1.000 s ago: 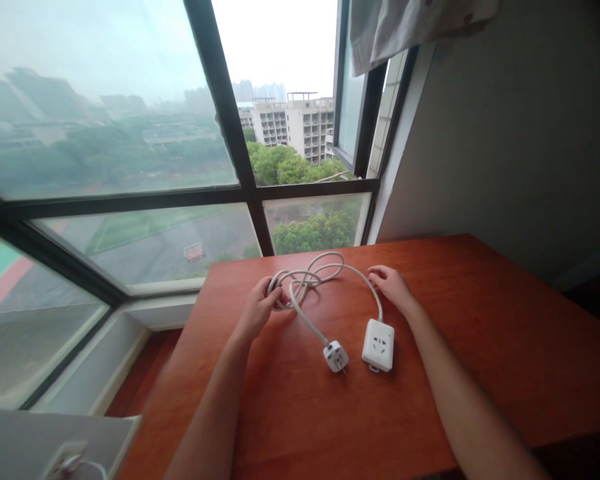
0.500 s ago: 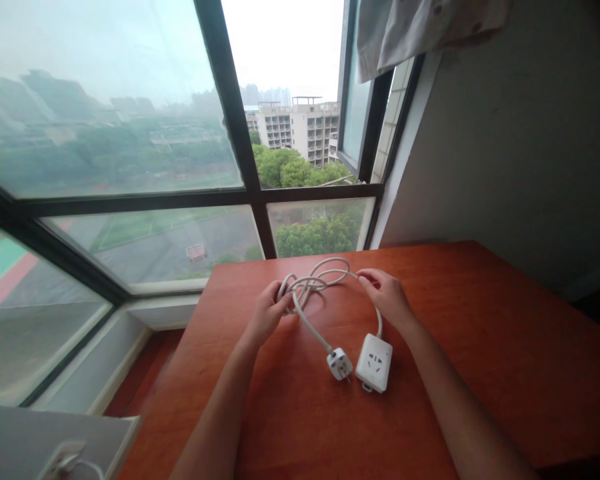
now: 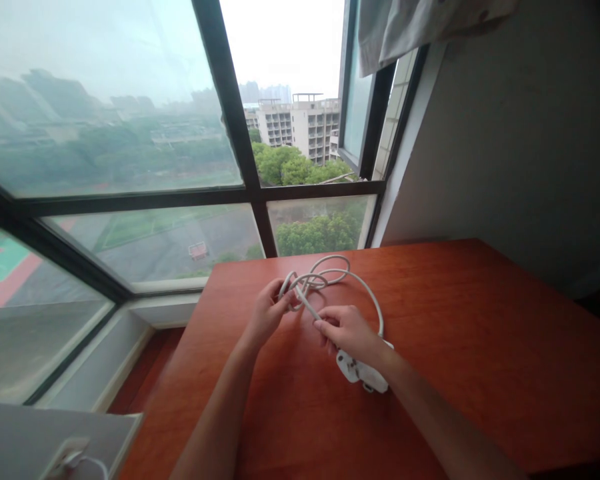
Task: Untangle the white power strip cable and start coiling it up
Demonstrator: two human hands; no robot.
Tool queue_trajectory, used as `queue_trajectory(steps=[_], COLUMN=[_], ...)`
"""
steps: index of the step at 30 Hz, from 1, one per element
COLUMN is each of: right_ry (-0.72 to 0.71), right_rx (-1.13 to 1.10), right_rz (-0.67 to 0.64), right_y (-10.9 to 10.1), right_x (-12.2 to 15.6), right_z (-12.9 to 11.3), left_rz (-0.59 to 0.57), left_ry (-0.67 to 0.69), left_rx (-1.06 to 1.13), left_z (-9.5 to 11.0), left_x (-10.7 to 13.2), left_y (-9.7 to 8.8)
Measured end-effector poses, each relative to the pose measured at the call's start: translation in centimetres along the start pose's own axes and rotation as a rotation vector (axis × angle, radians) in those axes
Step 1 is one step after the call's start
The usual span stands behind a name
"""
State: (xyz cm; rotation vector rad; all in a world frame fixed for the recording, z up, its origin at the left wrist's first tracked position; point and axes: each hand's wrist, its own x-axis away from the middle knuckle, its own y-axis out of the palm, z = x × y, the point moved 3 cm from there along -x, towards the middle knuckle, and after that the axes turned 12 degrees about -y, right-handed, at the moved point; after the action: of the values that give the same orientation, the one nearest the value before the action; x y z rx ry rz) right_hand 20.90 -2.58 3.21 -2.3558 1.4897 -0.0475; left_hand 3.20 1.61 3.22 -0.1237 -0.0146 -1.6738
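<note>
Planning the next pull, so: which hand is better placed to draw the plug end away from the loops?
The right hand, probably: it pinches the cord near the plug, while the left hand holds the same cord farther back, where it bunches.

The right hand [image 3: 353,331] partly hides the white socket block [image 3: 376,379]; hanging cloth [image 3: 415,30] (up top) is cropped.

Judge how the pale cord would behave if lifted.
The pale cord would probably bend yet spring back somewhat, given its smooth, rounded loops. Those loops cross, so they may snag. The white socket block would likely drag along, since the cord runs to it.
</note>
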Motion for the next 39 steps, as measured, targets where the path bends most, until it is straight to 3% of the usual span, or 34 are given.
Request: queue_trajectory(steps=[15,23,28,32,36,37,39], right_ry=[0.100,-0.131,-0.169,-0.244,-0.358,-0.375,-0.355], right_rx=[0.019,0.409,0.482,0.509,0.521,0.508,0.427], right_rz=[0.031,0.025,-0.067,-0.061,0.154,0.145,-0.029], right_y=[0.1,1.8,2.3,0.2,-4.0,-4.7,-5.5], right_x=[-1.0,-1.3,-0.9,-1.5,-5.1,-6.4,-9.2], right_z=[0.1,-1.0,-0.5,-1.6,-3.2,-3.3,-2.9], left_rz=[-0.074,0.054,0.080,0.027,-0.013,-0.028,-0.057], left_ry=[0.079,-0.037,-0.066,-0.066,-0.070,-0.069,-0.065], left_rx=[-0.056,0.098,0.169,0.157,0.128,0.123,0.115], left_z=[0.6,0.5,0.0,-0.3,0.0,0.1,0.2], left_x=[0.3,0.3,-0.1,-0.3,0.0,0.0,0.1], left_y=[0.5,1.0,0.4,0.1,0.4,0.4,0.6])
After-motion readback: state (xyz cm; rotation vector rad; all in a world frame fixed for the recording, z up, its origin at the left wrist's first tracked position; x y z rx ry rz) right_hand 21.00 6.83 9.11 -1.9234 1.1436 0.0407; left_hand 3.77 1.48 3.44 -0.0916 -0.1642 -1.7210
